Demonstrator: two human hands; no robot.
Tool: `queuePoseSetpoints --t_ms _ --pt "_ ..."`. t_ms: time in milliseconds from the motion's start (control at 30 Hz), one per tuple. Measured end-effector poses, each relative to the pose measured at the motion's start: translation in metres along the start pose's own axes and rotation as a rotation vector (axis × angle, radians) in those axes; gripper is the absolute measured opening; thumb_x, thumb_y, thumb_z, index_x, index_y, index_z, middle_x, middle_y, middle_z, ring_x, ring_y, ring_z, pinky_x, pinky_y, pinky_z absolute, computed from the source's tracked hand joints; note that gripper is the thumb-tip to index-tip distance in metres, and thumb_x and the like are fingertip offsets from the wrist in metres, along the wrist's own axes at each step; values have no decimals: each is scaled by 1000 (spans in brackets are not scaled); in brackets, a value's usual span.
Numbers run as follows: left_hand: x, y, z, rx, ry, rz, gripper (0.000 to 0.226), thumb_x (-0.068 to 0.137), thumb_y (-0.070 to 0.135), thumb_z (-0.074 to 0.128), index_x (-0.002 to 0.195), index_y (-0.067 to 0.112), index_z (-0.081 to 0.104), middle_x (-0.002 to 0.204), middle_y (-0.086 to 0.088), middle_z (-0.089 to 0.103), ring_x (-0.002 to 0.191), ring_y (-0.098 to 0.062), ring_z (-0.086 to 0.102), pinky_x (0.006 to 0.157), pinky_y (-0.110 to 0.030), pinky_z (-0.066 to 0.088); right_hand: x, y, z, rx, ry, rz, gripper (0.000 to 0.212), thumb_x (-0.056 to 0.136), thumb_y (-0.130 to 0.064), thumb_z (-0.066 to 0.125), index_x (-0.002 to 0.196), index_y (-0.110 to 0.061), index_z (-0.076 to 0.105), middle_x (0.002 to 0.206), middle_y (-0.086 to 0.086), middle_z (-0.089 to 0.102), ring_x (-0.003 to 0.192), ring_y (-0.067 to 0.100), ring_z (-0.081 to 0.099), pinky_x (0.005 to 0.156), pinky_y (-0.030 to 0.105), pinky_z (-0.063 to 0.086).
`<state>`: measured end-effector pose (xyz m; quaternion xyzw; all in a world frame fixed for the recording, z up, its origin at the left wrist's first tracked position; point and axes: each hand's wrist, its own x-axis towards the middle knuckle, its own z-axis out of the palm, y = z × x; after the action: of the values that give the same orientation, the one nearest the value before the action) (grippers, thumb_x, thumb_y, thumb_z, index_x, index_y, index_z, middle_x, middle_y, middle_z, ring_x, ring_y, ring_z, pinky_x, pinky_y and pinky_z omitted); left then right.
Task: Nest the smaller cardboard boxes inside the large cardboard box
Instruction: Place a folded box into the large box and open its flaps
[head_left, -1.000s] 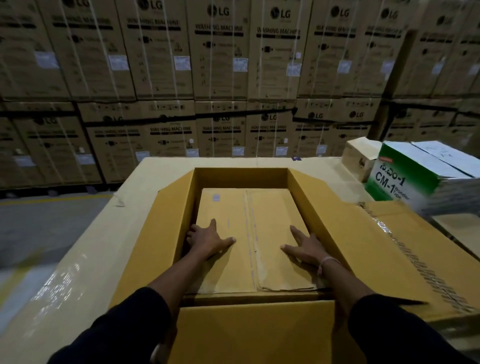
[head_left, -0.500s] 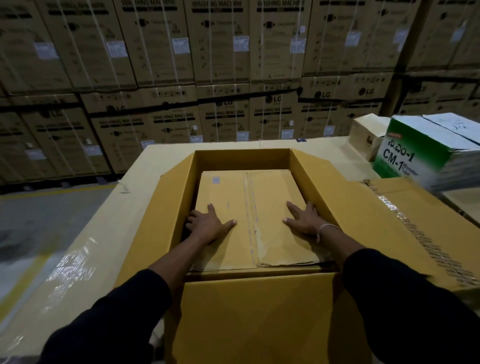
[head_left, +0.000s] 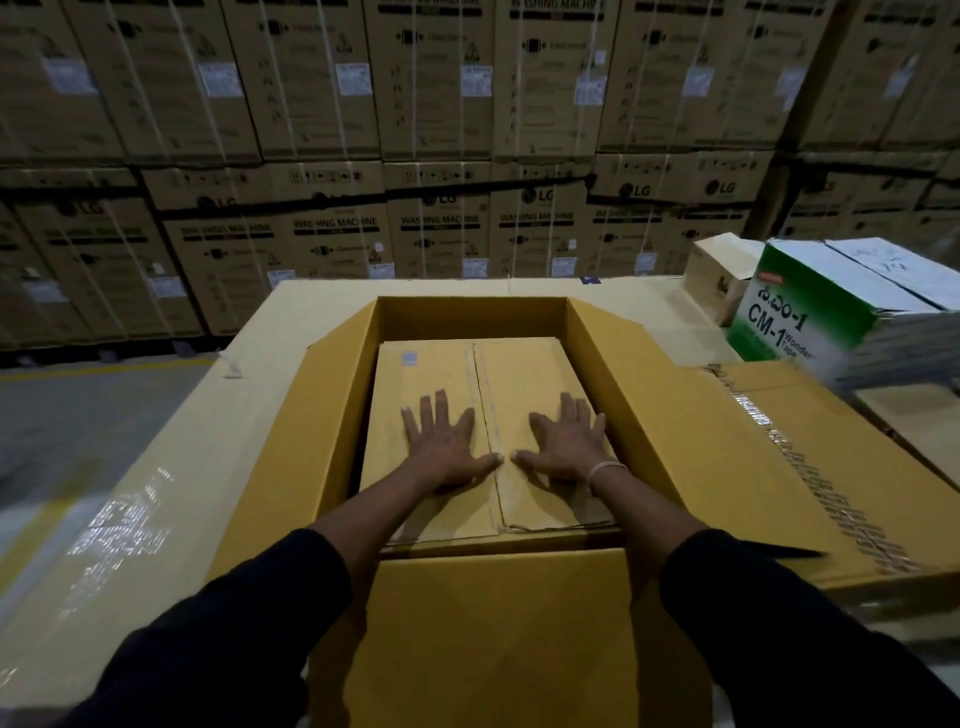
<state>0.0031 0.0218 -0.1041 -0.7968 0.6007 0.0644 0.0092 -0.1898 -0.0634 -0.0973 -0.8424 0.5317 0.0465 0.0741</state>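
Where flat hands (head_left: 441, 447) press, smooth cardboard (head_left: 431, 374) lies.

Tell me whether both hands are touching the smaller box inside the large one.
Touching. The head view shows the left hand and right hand pressed flat on the smaller box.

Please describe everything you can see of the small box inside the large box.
The small box is plain brown cardboard, closed, with a taped seam along its top and a small label near the far left corner. It lies flat inside the large box. The left hand and right hand press flat on it.
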Motion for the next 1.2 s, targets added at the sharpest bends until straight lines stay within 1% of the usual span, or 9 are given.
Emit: queuePoseSetpoints --t_ms 133,367,500,567,667,900,1000,1100,1200 --pt "10 16 -16 -12 -68 9 100 85 69 58 162 32 7 167 -17 -20 152 -43 -21 114 -71 -15 -5 -20 -2 93 -56 -56 95 82 -76 64 160 -34 29 171 16 -8 157 42 -12 120 70 -4" --pt "-1 14 -106 51 -29 142 50 99 33 55 149 25 47 166 -12 21 156 -35 -3 119 -69 -6 -2 -60 -6 172 -50 -65 92 88 -53 73 162 -37 21 171 12 -5 157 43 -9 119 72 -3" --pt "-29 -15 -168 233 -107 28 42 100 10 54 141 16 54 165 -13 27 157 -36 0 122 -64 8 0 -86 -4 133 -102 -4 85 93 -27 71 161 -36 21 169 13 -6 153 53 -8 117 77 2" --pt "-41 -44 -186 303 -118 -23 46 102 10 53 147 15 48 168 -14 17 155 -39 3 122 -59 12 0 -94 -5 121 -107 35 75 95 -21 68 158 -34 30 166 15 0 151 58 -1 116 77 9" --pt "-49 -94 -185 244 -123 -121 64 97 17 61 156 22 37 169 -14 5 154 -44 4 122 -61 19 0 -101 -27 93 -65 70 51 96 -25 64 144 -24 46 151 13 25 133 50 35 108 65 37" --pt "-31 -148 -147 525 -139 60 54 94 48 59 145 36 48 162 -6 31 156 -39 0 110 -78 -13 -8 -60 -136 -35 187 102 30 105 -13 48 131 -8 61 130 11 60 114 30 64 96 43 56" --pt "-25 -153 -145 496 -134 75 63 92 54 61 150 35 43 165 -6 26 156 -39 -5 111 -78 -13 -3 -17 -152 -226 305 237 39 105 -14 43 141 -6 54 135 16 57 119 34 59 89 44 54" --pt "-30 -150 -148 491 -103 90 66 91 56 62 151 37 42 166 -6 24 155 -40 -6 110 -79 -13 -3 22 -136 -519 255 427 57 103 -29 43 156 -9 39 160 26 28 145 45 30 105 56 43" --pt "-33 -142 -148 556 -73 82 67 90 55 64 151 38 42 166 -8 26 155 -42 -7 107 -79 -18 -1 40 -108 -702 294 405 63 103 -35 30 163 -13 24 168 30 1 154 48 6 116 63 25"
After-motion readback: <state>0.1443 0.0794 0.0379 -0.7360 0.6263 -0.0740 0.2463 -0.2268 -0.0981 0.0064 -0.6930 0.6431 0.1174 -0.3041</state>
